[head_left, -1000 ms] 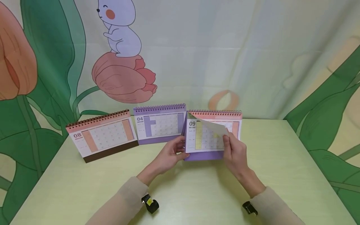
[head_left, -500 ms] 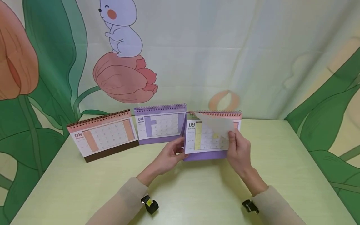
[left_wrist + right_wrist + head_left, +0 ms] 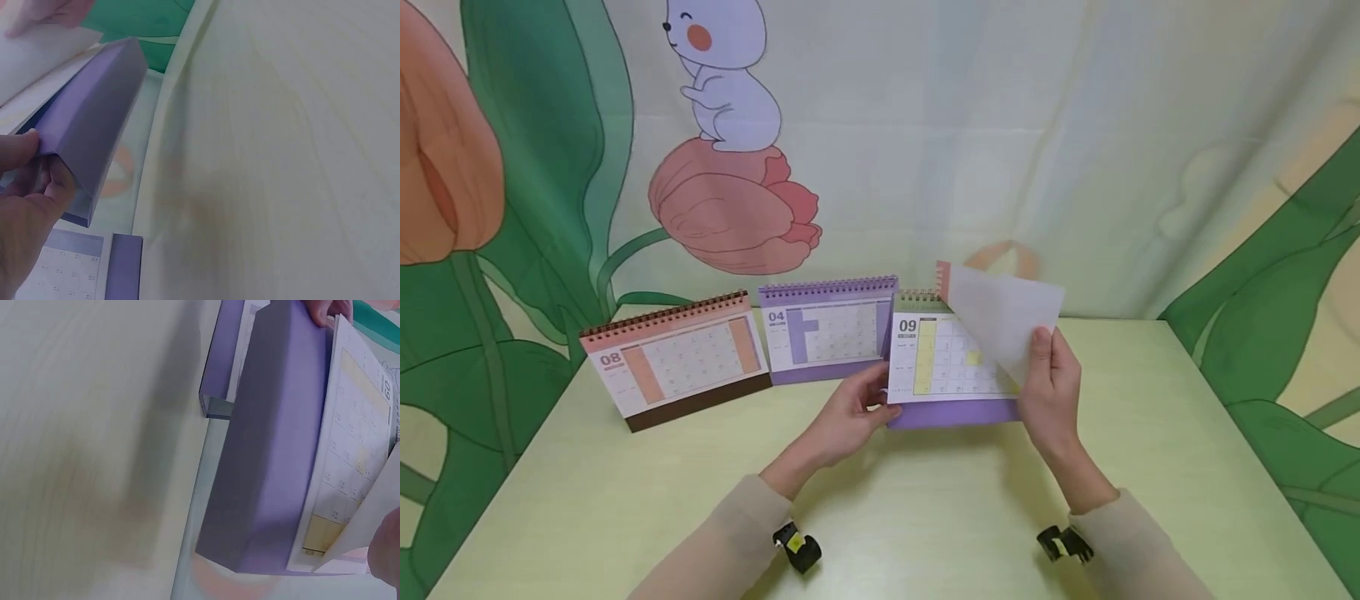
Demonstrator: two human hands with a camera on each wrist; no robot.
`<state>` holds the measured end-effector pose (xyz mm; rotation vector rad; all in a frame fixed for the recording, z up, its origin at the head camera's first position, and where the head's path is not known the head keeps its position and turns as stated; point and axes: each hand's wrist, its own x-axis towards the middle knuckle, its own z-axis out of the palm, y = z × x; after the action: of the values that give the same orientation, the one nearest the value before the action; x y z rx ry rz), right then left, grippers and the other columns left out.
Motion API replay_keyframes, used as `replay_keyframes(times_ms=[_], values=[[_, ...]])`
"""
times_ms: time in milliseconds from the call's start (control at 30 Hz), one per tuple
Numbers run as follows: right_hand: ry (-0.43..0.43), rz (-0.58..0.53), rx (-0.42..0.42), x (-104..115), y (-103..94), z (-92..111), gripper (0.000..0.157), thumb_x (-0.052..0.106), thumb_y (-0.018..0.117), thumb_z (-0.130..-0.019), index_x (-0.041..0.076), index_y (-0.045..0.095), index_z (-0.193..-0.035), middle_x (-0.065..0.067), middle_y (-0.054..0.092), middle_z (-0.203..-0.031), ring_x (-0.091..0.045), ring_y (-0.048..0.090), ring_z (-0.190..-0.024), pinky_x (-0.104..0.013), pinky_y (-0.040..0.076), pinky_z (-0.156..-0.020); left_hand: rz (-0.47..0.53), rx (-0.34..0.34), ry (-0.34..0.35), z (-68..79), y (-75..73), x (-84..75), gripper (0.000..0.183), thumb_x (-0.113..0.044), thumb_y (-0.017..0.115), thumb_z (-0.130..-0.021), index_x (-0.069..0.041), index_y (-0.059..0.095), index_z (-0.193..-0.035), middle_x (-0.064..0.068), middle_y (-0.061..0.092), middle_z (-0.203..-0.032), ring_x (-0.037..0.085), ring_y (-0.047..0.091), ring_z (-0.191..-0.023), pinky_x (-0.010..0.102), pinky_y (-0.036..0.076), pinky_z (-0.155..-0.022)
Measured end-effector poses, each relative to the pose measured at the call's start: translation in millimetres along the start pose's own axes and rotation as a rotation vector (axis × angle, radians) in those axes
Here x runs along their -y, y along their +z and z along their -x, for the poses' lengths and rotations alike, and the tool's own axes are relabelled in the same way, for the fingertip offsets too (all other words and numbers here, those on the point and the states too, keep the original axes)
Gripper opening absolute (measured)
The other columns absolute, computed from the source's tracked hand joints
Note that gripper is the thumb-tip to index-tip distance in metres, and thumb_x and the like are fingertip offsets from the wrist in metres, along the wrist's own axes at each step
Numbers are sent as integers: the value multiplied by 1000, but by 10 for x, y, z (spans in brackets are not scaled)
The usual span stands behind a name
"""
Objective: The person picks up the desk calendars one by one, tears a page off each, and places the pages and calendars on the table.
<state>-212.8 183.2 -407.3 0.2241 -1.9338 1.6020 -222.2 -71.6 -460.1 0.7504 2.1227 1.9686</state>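
Note:
A desk calendar point(image 3: 955, 413) with a purple stand shows a 09 page point(image 3: 936, 358) with a green header and yellow column. My left hand point(image 3: 850, 417) grips the stand's lower left corner; in the left wrist view its thumb point(image 3: 19, 150) lies on the purple card and its fingers curl inside. With my right hand point(image 3: 1054, 400) I pinch the right edge of a loose-hanging page point(image 3: 1011, 308), white on its back. That page's pink strip point(image 3: 943, 282), notched along its edge, stands away from the coil point(image 3: 917, 295). In the right wrist view, the purple stand point(image 3: 256, 437) is tilted above the table.
Left of my hands stands a purple calendar point(image 3: 831, 329) showing 04. Farther left is a pink and brown calendar point(image 3: 681, 362) showing 08. All are on a pale table point(image 3: 700, 483), backed by a printed curtain point(image 3: 910, 150) with tulips and a white animal.
My right hand has moved right and slightly up, drawing the pink-headed page off the coil and uncovering more of the 09 page. My left hand stays at the stand's corner.

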Motion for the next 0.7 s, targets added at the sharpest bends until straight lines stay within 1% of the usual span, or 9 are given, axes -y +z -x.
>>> replay_keyframes(times_ms=[100, 200, 333, 533, 700], values=[[55, -20, -24, 9, -3, -41, 46, 33, 40, -112, -6, 62, -119, -5, 68, -105, -17, 64, -89, -24, 53, -73, -39, -12, 10, 7, -34, -27, 52, 16, 58, -94, 3, 51, -143, 19, 63, -125, 26, 63, -96, 29, 54, -77], [136, -73, -52, 17, -4, -77, 48, 40, 40, -110, -1, 62, -123, -3, 67, -107, -19, 66, -93, -25, 55, -75, -53, -17, 14, 27, -54, -48, 51, 16, 59, -93, 4, 52, -142, 19, 63, -123, 25, 61, -95, 30, 54, -77], [206, -150, -86, 32, 3, -121, 45, 40, 44, -109, 3, 63, -124, -4, 67, -107, -18, 66, -94, -25, 56, -76, -61, -12, 24, 36, -63, -61, 50, 16, 58, -94, 4, 53, -142, 19, 63, -123, 25, 60, -96, 30, 54, -78], [298, -191, -108, 39, -14, -153, 42, 40, 44, -109, 6, 63, -126, -3, 66, -107, -17, 65, -92, -25, 56, -76, -74, -24, 36, 49, -65, -61, 48, 17, 58, -93, 5, 54, -139, 18, 63, -121, 24, 59, -96, 28, 53, -78], [376, -238, -127, 40, -44, -195, 38, 41, 43, -109, 12, 63, -124, -5, 62, -108, -15, 64, -93, -24, 55, -77, -58, -15, 46, 54, -48, -76, 48, 18, 59, -92, 5, 54, -138, 19, 62, -121, 25, 60, -98, 31, 54, -79]])
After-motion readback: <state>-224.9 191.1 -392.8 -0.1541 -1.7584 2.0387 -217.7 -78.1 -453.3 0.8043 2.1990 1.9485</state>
